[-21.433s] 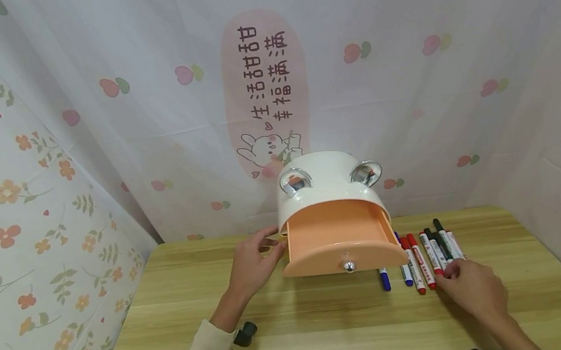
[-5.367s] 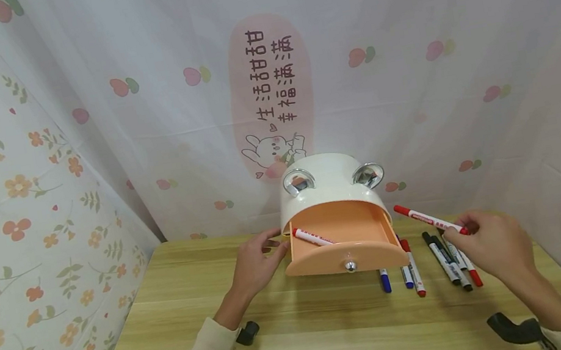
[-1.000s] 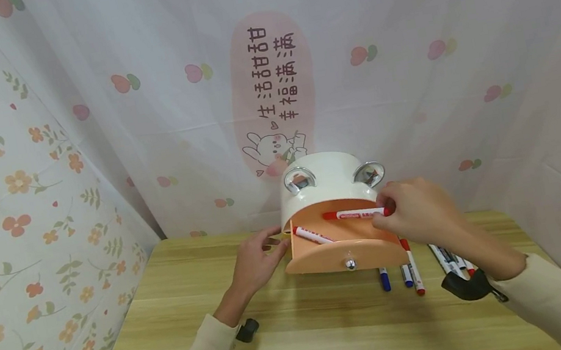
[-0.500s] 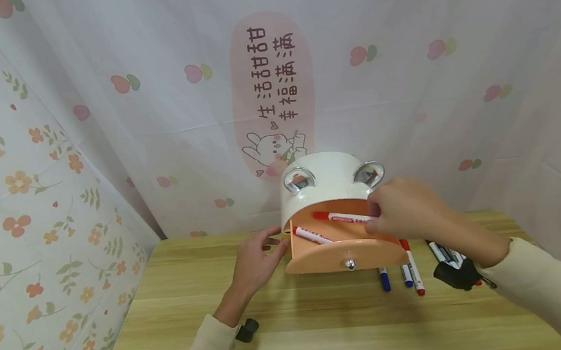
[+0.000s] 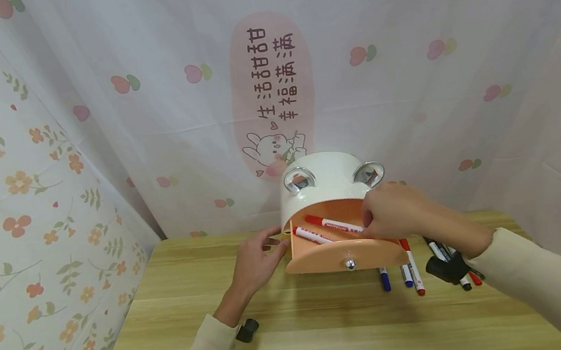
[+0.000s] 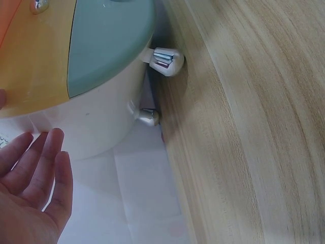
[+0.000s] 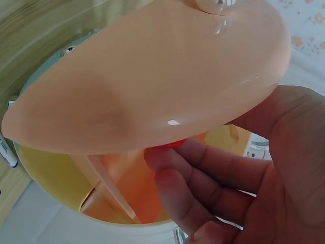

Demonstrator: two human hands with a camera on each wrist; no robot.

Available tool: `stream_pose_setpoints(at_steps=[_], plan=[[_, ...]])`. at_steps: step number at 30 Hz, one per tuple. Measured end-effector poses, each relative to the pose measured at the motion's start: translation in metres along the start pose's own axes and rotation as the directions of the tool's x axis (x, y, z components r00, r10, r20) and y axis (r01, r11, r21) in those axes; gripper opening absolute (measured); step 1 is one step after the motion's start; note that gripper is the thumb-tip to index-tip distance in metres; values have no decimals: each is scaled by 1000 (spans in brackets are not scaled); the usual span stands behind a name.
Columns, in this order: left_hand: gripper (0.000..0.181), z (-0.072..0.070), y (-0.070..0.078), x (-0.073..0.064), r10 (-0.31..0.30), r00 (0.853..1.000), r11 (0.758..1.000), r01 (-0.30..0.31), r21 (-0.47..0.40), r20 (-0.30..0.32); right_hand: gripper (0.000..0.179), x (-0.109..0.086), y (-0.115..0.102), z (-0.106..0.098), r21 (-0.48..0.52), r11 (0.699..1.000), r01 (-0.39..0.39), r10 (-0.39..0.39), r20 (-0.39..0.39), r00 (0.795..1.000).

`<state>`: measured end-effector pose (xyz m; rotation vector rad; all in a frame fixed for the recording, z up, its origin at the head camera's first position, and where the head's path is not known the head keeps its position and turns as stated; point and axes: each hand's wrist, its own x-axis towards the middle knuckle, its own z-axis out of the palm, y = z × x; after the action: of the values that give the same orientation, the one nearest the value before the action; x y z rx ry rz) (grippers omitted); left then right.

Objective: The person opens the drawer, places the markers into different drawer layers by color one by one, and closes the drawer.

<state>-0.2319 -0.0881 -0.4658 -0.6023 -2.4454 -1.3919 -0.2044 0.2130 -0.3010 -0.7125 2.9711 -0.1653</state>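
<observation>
A cream storage box (image 5: 323,183) with two shiny ring-shaped eyes has its orange top drawer (image 5: 328,261) pulled out. My right hand (image 5: 398,210) reaches into the drawer and pinches a red whiteboard marker (image 5: 334,225) near one end. In the right wrist view the drawer front hides most of that marker; a bit of its red end (image 7: 175,144) shows at the fingertips. Another red marker (image 5: 313,235) lies in the drawer's left part. My left hand (image 5: 253,261) touches the box's left side with relaxed fingers (image 6: 48,147), holding nothing.
On the wooden table (image 5: 309,343), a blue-capped marker (image 5: 385,280), another blue-capped marker (image 5: 407,276) and a red marker (image 5: 415,270) lie right of the drawer. Several black and red markers (image 5: 464,280) lie partly under my right wrist. A patterned curtain (image 5: 410,85) hangs behind.
My right hand has carried a red marker from the table's right side into the drawer, lately shifting left and lower. The other red marker was absent from the drawer earliest. My left hand stays put.
</observation>
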Motion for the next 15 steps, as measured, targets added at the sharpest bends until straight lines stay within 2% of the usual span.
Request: stream_pose_setpoints(at_steps=[8,15], plan=[[37,1,0,0,-7,1000,1000,7,13,-2,18,8,-3,0,-12,1000,12,-11,62,998],[39,0,0,-1,-2,1000,1000,2,22,-1,19,12,-6,1,-25,999,24,-22,74,997]])
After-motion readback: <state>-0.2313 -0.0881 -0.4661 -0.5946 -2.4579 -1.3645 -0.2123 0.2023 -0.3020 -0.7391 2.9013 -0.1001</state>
